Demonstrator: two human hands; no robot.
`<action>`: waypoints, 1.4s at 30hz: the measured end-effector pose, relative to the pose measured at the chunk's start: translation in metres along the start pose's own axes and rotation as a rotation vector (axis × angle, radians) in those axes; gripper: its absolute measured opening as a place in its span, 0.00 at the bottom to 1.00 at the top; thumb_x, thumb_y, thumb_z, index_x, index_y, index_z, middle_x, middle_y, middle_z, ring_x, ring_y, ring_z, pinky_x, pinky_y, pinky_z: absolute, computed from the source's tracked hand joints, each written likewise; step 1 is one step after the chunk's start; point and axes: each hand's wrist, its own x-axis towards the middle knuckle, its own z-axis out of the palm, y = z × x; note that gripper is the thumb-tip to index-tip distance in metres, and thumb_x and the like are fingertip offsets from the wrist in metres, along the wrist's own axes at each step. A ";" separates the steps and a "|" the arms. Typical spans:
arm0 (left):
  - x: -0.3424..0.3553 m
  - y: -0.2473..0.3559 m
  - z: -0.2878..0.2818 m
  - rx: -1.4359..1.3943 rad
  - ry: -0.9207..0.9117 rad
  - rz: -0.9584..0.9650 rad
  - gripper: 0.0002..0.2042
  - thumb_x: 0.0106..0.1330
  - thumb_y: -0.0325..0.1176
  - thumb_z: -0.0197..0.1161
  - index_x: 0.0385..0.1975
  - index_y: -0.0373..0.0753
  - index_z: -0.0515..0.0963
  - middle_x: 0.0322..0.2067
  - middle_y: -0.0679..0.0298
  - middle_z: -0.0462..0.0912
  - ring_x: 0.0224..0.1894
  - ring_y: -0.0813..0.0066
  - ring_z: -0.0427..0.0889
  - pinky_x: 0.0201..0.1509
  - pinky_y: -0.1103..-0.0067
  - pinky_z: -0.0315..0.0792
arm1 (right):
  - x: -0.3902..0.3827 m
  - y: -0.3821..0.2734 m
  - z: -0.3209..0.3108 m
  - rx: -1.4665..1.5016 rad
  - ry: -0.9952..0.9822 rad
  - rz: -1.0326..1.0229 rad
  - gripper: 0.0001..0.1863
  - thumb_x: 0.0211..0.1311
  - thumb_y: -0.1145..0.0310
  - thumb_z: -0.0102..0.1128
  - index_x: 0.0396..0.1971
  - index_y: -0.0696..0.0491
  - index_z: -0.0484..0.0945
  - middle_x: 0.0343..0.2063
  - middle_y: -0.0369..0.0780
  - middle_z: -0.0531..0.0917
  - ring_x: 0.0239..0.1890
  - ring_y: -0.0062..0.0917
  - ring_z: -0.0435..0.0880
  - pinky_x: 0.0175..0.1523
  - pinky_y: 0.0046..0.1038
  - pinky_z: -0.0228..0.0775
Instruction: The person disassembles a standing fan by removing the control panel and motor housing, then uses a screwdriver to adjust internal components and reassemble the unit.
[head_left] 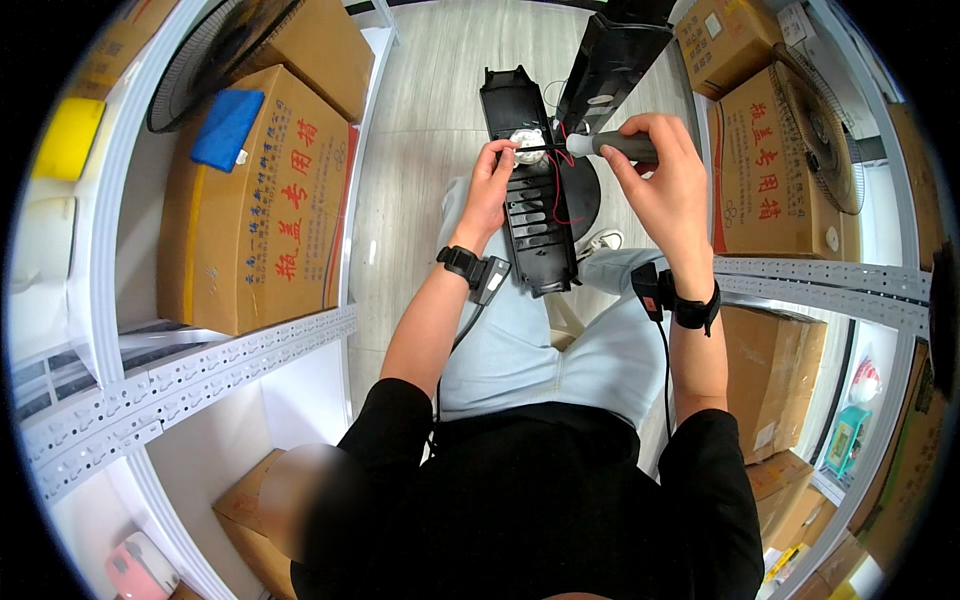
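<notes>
A black plastic housing (538, 240) with slots lies across my knees over a round black piece (586, 200). A white round component (527, 136) sits in the housing, with red wires (555, 205) running beside it. My left hand (486, 190) is closed at the housing's left side, pinching a thin black strip (540, 147) that crosses the white component. My right hand (664, 185) grips a grey cylindrical tool (627, 146) whose lighter end is at the right end of the strip; whether they touch I cannot tell.
A tall black casing (612, 70) stands behind the housing. Shelving (190, 395) with cardboard boxes (250, 260) flanks me on both sides, holding wire fan guards (820, 130), a blue pad (225, 127) and a yellow item (66, 138). Pale flooring (410, 120) shows between the shelves.
</notes>
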 end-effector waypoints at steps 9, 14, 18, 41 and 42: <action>-0.002 0.003 0.005 0.026 0.017 0.018 0.08 0.75 0.37 0.52 0.43 0.41 0.73 0.38 0.73 0.72 0.43 0.85 0.67 0.51 0.84 0.62 | -0.004 0.007 -0.004 -0.032 0.111 0.086 0.17 0.49 0.70 0.73 0.38 0.53 0.77 0.32 0.37 0.81 0.24 0.23 0.80 0.30 0.22 0.73; -0.004 0.005 0.008 0.082 0.027 0.069 0.10 0.76 0.39 0.50 0.41 0.40 0.72 0.38 0.72 0.73 0.43 0.85 0.67 0.52 0.84 0.62 | -0.001 0.016 -0.011 0.418 0.275 0.214 0.15 0.52 0.68 0.72 0.39 0.52 0.77 0.24 0.31 0.80 0.27 0.13 0.78 0.32 0.18 0.69; -0.003 0.004 0.006 0.037 0.017 0.047 0.11 0.76 0.41 0.49 0.41 0.40 0.72 0.38 0.72 0.73 0.43 0.84 0.67 0.53 0.83 0.62 | -0.002 0.029 0.002 0.615 0.060 0.084 0.11 0.53 0.71 0.69 0.34 0.54 0.76 0.31 0.32 0.77 0.32 0.14 0.76 0.37 0.20 0.69; -0.001 -0.004 -0.001 -0.039 -0.006 -0.087 0.11 0.75 0.35 0.49 0.48 0.37 0.73 0.44 0.68 0.77 0.45 0.80 0.75 0.52 0.79 0.71 | 0.000 0.046 0.112 -0.084 -0.386 -0.090 0.13 0.49 0.70 0.66 0.36 0.56 0.79 0.32 0.47 0.83 0.36 0.45 0.82 0.39 0.39 0.75; -0.002 -0.004 -0.002 -0.068 -0.019 -0.094 0.12 0.76 0.37 0.49 0.48 0.37 0.74 0.43 0.69 0.77 0.45 0.82 0.73 0.52 0.80 0.69 | 0.003 0.048 0.112 -0.043 -0.349 -0.075 0.13 0.49 0.69 0.66 0.37 0.56 0.79 0.33 0.48 0.83 0.36 0.45 0.82 0.40 0.38 0.75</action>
